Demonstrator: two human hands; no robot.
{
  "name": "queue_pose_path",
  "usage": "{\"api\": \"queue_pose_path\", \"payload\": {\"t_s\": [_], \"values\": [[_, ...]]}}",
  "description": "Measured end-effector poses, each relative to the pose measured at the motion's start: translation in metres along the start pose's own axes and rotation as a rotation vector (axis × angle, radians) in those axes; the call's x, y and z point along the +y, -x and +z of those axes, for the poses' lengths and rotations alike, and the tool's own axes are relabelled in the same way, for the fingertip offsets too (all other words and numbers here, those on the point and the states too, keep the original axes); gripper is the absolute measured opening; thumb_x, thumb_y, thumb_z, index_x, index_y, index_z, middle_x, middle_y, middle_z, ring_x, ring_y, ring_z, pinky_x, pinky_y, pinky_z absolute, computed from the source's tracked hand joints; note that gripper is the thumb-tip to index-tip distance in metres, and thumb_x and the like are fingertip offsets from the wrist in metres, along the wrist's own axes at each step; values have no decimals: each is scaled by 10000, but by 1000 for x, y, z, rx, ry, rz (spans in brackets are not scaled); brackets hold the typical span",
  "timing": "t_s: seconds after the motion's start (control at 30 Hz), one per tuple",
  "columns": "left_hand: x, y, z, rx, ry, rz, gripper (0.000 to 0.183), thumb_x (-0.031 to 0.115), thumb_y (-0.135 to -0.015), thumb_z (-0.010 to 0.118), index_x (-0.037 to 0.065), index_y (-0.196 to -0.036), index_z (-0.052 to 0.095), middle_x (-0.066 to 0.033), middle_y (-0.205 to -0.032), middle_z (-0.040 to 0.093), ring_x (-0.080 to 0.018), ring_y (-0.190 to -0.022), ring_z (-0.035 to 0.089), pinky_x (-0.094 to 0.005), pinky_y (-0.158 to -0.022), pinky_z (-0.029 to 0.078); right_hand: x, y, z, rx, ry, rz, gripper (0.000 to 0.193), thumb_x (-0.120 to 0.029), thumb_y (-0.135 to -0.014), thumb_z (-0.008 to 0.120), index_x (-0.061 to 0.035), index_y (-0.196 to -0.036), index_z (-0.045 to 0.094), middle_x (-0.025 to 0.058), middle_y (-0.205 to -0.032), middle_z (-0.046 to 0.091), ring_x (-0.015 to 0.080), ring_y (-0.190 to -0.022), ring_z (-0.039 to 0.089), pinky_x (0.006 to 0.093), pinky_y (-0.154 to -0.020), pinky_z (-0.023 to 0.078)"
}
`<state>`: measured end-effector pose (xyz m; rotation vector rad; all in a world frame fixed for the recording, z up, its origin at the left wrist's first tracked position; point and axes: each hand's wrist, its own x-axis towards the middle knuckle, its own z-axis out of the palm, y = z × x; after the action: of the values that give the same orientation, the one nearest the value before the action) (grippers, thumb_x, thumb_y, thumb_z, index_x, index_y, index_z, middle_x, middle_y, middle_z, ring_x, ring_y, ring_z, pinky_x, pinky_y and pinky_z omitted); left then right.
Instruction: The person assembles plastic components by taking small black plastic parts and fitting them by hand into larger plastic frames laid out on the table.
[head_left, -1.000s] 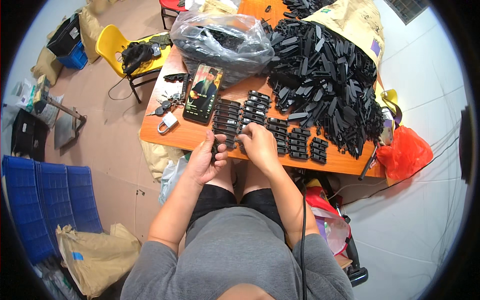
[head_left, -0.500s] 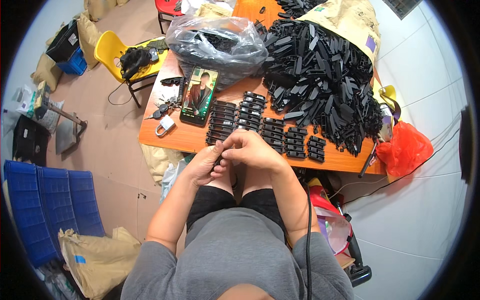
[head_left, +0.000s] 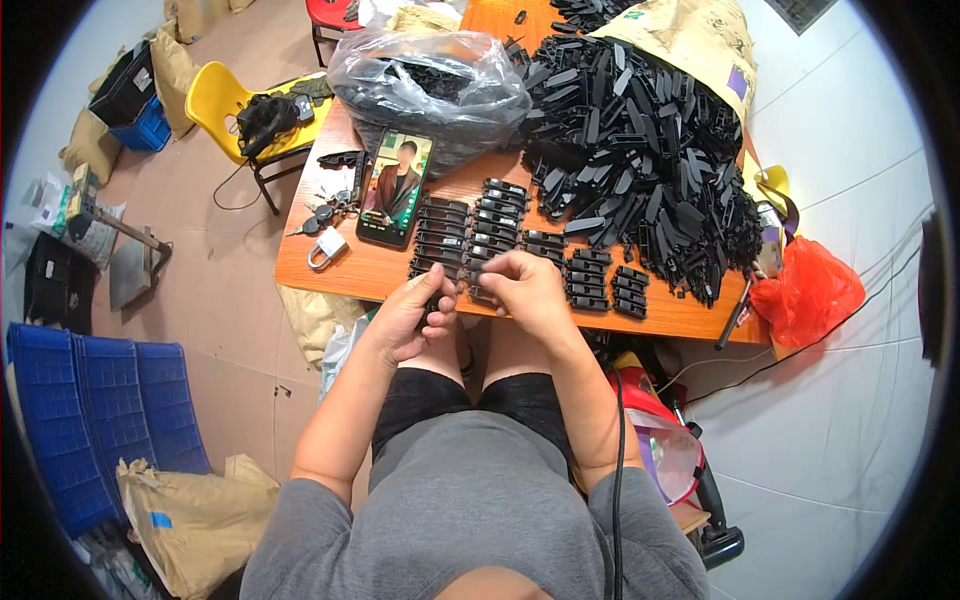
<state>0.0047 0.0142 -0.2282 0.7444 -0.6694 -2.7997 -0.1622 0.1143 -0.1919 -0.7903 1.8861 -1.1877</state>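
Note:
My left hand [head_left: 412, 316] is closed around a small black plastic part [head_left: 432, 304], which shows only partly between thumb and fingers. To its right, my right hand [head_left: 530, 292] is apart from it, its fingers bent in a pinch. What those fingertips hold, if anything, cannot be made out. Both hands are over the near edge of the orange wooden table [head_left: 340, 278]. Just beyond them lie neat columns of black plastic clips [head_left: 497, 222], with shorter columns [head_left: 588, 280] to the right, partly behind my right hand.
A large heap of loose black parts [head_left: 640, 150] spills from a paper sack [head_left: 700, 40]. A clear plastic bag [head_left: 430, 85] of black parts stands behind a phone [head_left: 397, 190]. Keys [head_left: 322, 217] and a padlock [head_left: 327, 247] lie left; a red bag [head_left: 808, 290] hangs at the right edge.
My right hand has come away from the left and moved to the right, its fingers parted from the held part. The left hand stays nearly in place, still gripping.

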Motion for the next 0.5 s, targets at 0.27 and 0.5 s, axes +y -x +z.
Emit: {"api": "queue_pose_path", "payload": {"t_s": [0.27,0.5], "values": [[-2,-9,-32,96,283,20,293,373,-983,553,80,-979,568,-13,-783,557,-79,-599,473,-182,-455,379,47,-20,12,-1,157,162,133,-108,-819,664,7,-873,703,105,-685,685,152,-542,651,305,-538,538],[-2,-7,-30,98,334,49,298,295,-1009,501,56,-1168,580,-31,-831,602,-103,-654,539,-210,-517,483,44,-22,20,68,549,-47,147,-156,-786,684,-21,-843,687,171,-771,685,293,-746,687,378,-704,526]]}}
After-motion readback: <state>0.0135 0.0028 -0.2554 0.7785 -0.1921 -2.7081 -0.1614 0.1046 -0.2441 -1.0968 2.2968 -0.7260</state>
